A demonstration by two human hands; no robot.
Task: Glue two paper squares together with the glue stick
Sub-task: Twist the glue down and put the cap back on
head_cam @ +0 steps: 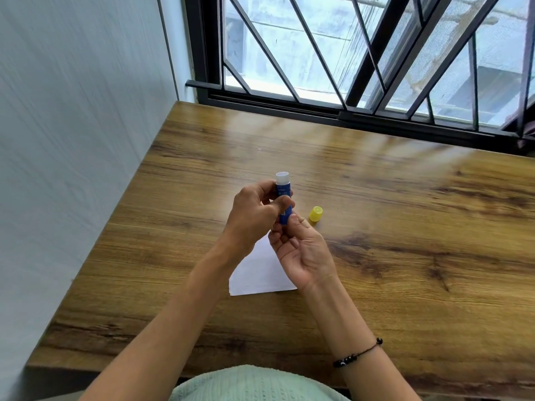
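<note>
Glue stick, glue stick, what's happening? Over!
Left hand grips glue stick, right hand pinches its base. Yellow cap off, on table. White paper lies under hands. Nothing in the way.

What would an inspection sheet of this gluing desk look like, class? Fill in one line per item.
Surface: wooden table, bare grain, glare from the window.
Job's things: glue stick uncapped, held upright above the table; yellow cap on the table right of it; white paper flat under the hands, sheet count unclear.
Clutter: tiny speck far on the table, nothing else seen.
Grippers: left hand grips the stick's body; right hand pinches its base.
Cables: nothing seen.
Surroundings: barred window behind, pale wall on the left.
</note>
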